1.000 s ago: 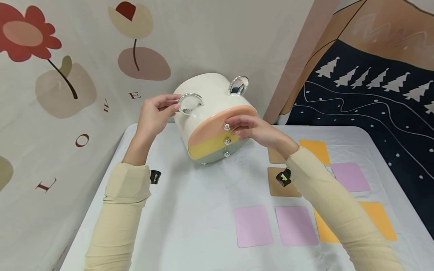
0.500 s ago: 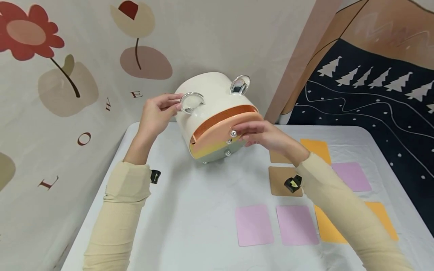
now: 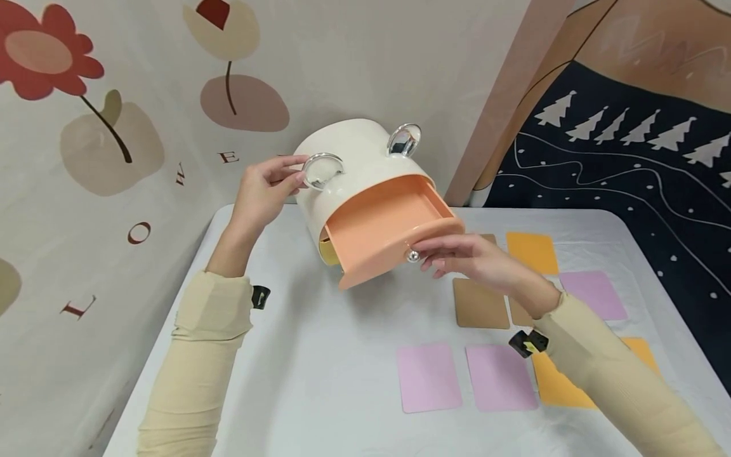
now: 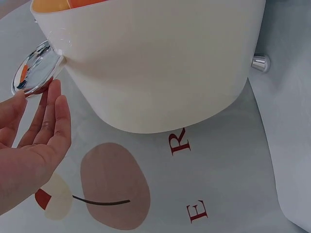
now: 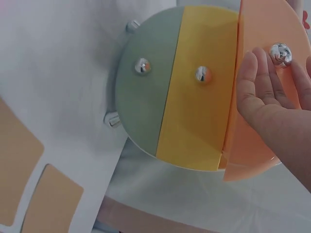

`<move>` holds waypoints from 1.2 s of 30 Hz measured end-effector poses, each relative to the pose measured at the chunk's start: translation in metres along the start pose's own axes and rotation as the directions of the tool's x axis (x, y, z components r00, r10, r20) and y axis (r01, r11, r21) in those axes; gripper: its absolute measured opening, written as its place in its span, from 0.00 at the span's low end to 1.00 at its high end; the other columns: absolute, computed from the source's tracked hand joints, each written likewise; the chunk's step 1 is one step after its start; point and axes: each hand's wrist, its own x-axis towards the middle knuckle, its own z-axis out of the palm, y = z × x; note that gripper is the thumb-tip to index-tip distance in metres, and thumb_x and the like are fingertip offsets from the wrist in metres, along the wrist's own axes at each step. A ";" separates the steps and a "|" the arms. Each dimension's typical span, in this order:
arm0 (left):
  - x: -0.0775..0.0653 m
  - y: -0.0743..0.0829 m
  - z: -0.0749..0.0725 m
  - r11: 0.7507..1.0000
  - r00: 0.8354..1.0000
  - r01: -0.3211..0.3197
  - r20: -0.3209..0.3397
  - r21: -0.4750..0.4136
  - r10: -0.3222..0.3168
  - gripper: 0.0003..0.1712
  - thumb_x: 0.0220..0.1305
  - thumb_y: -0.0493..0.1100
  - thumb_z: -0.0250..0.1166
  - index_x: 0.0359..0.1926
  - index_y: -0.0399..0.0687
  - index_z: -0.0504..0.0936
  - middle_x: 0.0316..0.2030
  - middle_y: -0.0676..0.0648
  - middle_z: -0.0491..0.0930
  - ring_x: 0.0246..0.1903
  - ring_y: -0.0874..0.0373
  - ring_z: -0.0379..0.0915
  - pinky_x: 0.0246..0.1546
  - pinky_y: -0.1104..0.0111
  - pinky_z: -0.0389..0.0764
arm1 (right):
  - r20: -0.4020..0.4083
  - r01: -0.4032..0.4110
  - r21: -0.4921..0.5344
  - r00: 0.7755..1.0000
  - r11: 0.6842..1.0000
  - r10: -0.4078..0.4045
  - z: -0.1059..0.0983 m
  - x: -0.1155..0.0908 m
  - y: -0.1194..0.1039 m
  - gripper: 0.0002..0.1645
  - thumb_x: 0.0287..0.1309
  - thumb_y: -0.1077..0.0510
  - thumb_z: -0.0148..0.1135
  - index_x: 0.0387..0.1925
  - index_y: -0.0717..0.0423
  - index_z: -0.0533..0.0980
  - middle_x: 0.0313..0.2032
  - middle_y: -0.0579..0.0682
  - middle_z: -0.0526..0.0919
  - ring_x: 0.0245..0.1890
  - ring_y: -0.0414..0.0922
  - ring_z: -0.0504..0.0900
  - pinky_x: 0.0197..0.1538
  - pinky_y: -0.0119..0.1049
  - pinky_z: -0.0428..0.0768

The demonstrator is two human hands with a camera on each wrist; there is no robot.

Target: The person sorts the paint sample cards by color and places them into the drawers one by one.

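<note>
— Behind the worktop (image 3: 320, 374), saw flower-printed cloth (image 3: 148, 63). Found the peach drawer (image 3: 374, 266) where?
— Stood out from the top of the white cabinet (image 3: 348, 143), nearer to the right grip (image 3: 480, 260).
— Held how?
— Pinched the silver knob (image 3: 413, 256) in the right grip; pinched the cabinet's silver ear (image 3: 323, 171) in the left grip (image 3: 263, 190).
— Ran which way, lengthwise?
— Ran side to side on a slant, farther off rightward. Had open room before the front edge, with a brown card (image 3: 481, 303) near the right grip and pink cards (image 3: 429, 379) well apart.

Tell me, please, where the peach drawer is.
In the head view, just right of centre, the peach drawer juts from the white cabinet above the yellow drawer, the right hand at its knob.
</note>
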 end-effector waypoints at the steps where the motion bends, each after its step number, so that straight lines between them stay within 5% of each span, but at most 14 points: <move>1: 0.000 0.000 0.000 1.000 1.000 -0.001 0.002 0.000 0.001 0.17 0.62 0.40 0.59 0.53 0.46 0.78 0.43 0.38 0.79 0.39 0.51 0.77 0.41 0.72 0.79 | 0.010 0.008 0.009 1.000 1.000 -0.008 0.001 -0.002 0.001 0.22 0.61 0.68 0.52 0.57 0.69 0.67 0.48 0.56 0.76 0.46 0.53 0.75 0.48 0.43 0.77; 9: 0.000 0.001 0.000 1.000 1.000 -0.001 0.010 -0.020 0.001 0.18 0.63 0.41 0.59 0.55 0.47 0.77 0.43 0.38 0.79 0.39 0.52 0.77 0.43 0.71 0.78 | 0.028 0.032 0.005 0.999 0.999 -0.032 0.004 -0.014 0.008 0.22 0.61 0.66 0.53 0.56 0.72 0.67 0.48 0.50 0.77 0.44 0.49 0.76 0.46 0.40 0.78; 20: -0.001 -0.002 0.001 1.000 1.000 -0.022 0.002 -0.008 0.022 0.19 0.62 0.43 0.59 0.54 0.46 0.77 0.43 0.39 0.80 0.39 0.53 0.78 0.41 0.73 0.78 | 0.006 0.002 0.016 1.000 1.000 -0.002 0.002 -0.021 0.009 0.23 0.62 0.65 0.52 0.57 0.71 0.66 0.48 0.55 0.76 0.44 0.50 0.76 0.48 0.43 0.77; 29: -0.002 -0.004 0.001 1.000 1.000 -0.018 0.015 -0.024 0.018 0.19 0.63 0.42 0.58 0.55 0.46 0.77 0.42 0.38 0.80 0.37 0.55 0.79 0.39 0.75 0.78 | -0.154 0.054 0.014 0.987 0.998 -0.052 -0.018 -0.046 0.004 0.19 0.62 0.68 0.50 0.54 0.72 0.66 0.48 0.60 0.76 0.45 0.51 0.78 0.46 0.41 0.79; 36: -0.002 -0.006 0.002 0.999 1.000 -0.014 0.026 -0.034 0.015 0.19 0.63 0.41 0.58 0.55 0.45 0.76 0.44 0.38 0.79 0.37 0.55 0.79 0.40 0.72 0.79 | -0.295 -0.031 -0.089 0.955 0.996 0.004 -0.035 -0.080 0.016 0.16 0.63 0.66 0.50 0.53 0.59 0.71 0.46 0.49 0.79 0.44 0.44 0.79 0.45 0.31 0.78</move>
